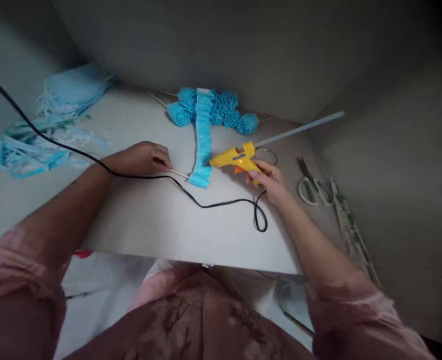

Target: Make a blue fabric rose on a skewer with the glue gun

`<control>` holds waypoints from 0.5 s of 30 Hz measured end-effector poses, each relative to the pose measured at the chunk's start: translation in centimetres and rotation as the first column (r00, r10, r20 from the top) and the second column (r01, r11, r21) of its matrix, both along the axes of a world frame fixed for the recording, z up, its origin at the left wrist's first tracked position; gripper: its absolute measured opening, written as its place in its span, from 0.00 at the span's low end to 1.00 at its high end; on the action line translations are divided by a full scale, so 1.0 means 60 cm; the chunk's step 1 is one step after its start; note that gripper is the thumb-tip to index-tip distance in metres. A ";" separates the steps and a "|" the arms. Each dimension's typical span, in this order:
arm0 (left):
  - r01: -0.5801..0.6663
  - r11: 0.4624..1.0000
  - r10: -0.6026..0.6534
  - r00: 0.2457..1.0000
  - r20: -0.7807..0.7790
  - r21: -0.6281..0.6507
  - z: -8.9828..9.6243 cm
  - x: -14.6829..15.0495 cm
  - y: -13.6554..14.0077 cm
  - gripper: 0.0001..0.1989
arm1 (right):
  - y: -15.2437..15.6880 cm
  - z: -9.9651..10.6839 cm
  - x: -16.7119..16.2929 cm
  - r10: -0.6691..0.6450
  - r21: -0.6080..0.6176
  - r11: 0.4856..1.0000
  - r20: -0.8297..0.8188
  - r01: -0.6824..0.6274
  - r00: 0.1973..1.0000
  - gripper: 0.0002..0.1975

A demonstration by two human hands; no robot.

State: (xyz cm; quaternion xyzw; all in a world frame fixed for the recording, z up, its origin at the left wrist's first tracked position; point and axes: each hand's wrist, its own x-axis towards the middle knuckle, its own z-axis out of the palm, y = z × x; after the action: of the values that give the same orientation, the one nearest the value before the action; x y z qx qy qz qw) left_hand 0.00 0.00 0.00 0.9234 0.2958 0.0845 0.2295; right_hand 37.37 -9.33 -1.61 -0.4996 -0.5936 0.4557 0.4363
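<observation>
Head view: worktable, two bare hands, craft materials.

Left hand, left of centre: fingers together, clamped on a thin stick. The stick points right, its far end at the lower end of the blue strip.

Blue strip, centre of the frame: one length, pleated, laid almost vertically; upper end over the blue flowers, lower end on the white table.

Right hand, right of centre: closed around the handle of a yellow glue gun. Nozzle aimed left, at the strip's lower part; whether it touches, cannot be told. Orange trigger; small orange light lit on the body. A long translucent glue stick extends from its rear toward the upper right.

Black cord: enters at the left edge, crosses in front of the left wrist, forms a loop below the right hand.

Blue flowers, upper centre: several, rolled, clustered, some with stems showing.

Upper left: stack of pale blue sheets with thin straps; below it, a heap of blue and white scraps.

Right: scissors, white-handled; beside them, a bundle of thin rods.
</observation>
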 end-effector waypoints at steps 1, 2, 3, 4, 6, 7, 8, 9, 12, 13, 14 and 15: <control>-0.008 1.000 0.008 1.000 -0.008 -0.001 -0.001 -0.001 -0.001 0.18 | -0.001 0.002 0.001 0.000 0.001 1.000 -0.006 0.000 1.000 0.22; -0.015 1.000 0.015 1.000 -0.014 -0.004 -0.001 -0.001 -0.001 0.18 | -0.001 0.004 0.002 0.002 0.002 1.000 -0.006 -0.002 1.000 0.22; -0.022 1.000 0.022 1.000 -0.019 -0.008 -0.002 -0.002 -0.001 0.18 | -0.002 0.005 0.004 0.006 0.003 1.000 -0.002 -0.006 1.000 0.22; -0.028 1.000 0.027 0.999 -0.022 -0.014 -0.002 -0.002 -0.002 0.18 | -0.002 0.005 0.005 0.013 0.004 1.000 0.008 -0.013 1.000 0.22; -0.037 0.999 0.036 0.999 -0.023 -0.032 -0.002 -0.003 -0.002 0.18 | 0.000 0.003 0.007 0.036 0.005 0.999 0.049 -0.037 0.998 0.21; -0.039 0.998 0.038 0.999 -0.024 -0.041 -0.001 -0.003 -0.002 0.18 | 0.001 0.002 0.007 0.048 0.006 0.999 0.073 -0.049 0.996 0.21; -0.042 0.998 0.041 0.999 -0.023 -0.050 -0.001 -0.004 -0.002 0.18 | 0.002 0.000 0.008 0.056 0.009 0.998 0.091 -0.057 0.994 0.20; -0.043 0.998 0.042 0.999 -0.020 -0.055 0.000 -0.004 -0.002 0.18 | 0.002 -0.001 0.009 0.057 0.012 0.998 0.098 -0.059 0.994 0.20; -0.038 0.997 0.038 0.999 -0.003 -0.060 -0.001 -0.004 -0.001 0.19 | 0.003 -0.001 0.010 0.020 0.011 1.000 0.038 -0.020 0.999 0.20; -0.034 0.998 0.034 0.999 0.007 -0.058 -0.002 -0.005 -0.001 0.20 | 0.003 0.000 0.010 0.006 0.004 1.000 0.006 -0.006 1.000 0.20; -0.028 0.998 0.029 0.999 0.015 -0.057 -0.003 -0.005 0.000 0.20 | 0.002 0.000 0.009 -0.001 -0.005 1.000 -0.019 0.001 1.000 0.20; -0.022 0.998 0.024 0.999 0.024 -0.055 -0.004 -0.005 0.000 0.20 | 0.002 0.001 0.009 -0.005 -0.012 1.000 -0.032 0.004 0.999 0.20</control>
State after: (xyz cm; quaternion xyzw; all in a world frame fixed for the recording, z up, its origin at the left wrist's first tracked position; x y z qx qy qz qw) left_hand -0.31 0.02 -0.23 0.9121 0.3058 0.0904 0.2575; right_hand 37.89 -9.21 -1.58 -0.4962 -0.5828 0.4659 0.4438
